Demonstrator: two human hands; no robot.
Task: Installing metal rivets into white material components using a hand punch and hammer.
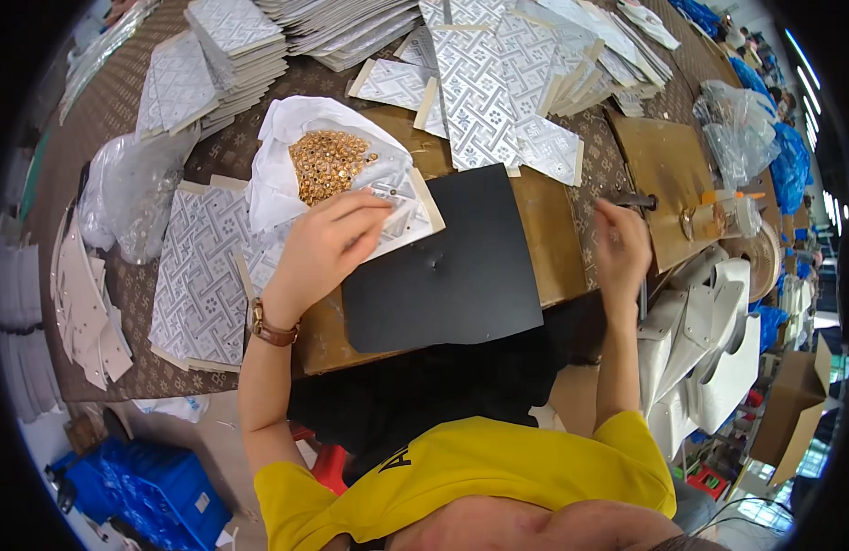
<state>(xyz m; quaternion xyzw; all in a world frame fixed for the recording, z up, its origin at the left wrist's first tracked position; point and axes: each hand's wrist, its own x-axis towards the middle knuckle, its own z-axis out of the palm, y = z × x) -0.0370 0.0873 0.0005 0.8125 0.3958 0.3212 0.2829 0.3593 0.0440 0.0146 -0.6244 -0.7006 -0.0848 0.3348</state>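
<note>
Workshop: stacked patterned panels (232, 46)

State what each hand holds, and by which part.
Left hand pinches a patterned grey-white piece at its edge. Right hand is blurred near a metal tool; any hold cannot be told.

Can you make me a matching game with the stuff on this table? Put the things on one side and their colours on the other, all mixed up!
Things:
1. mat
2. studs
3. watch strap
4. crate

Colours:
A. blue
B. brown
C. black
D. gold

Right pairs: 1-C, 2-D, 3-B, 4-A.

The left hand rests beside the studs, and the right hand is up near the right edge of the table.
</note>
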